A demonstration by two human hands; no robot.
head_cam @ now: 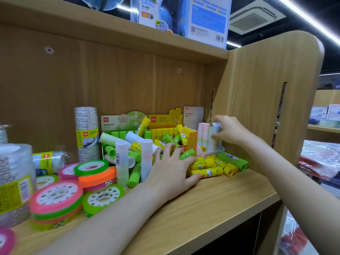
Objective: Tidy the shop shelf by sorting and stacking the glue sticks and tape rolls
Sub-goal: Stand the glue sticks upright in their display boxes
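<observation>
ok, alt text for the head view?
A person's right hand pinches a pale glue stick upright in a box at the right end of a wooden shelf, while the left hand rests on loose yellow and green glue sticks. Tape rolls lie stacked at left.

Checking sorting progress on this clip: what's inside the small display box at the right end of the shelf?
The display box holds pale pastel glue sticks standing upright; the right hand grips one by its top. One yellow stick end shows low inside. The box wall and hand hide the rest.

Yellow and green glue sticks (207, 165)
</observation>
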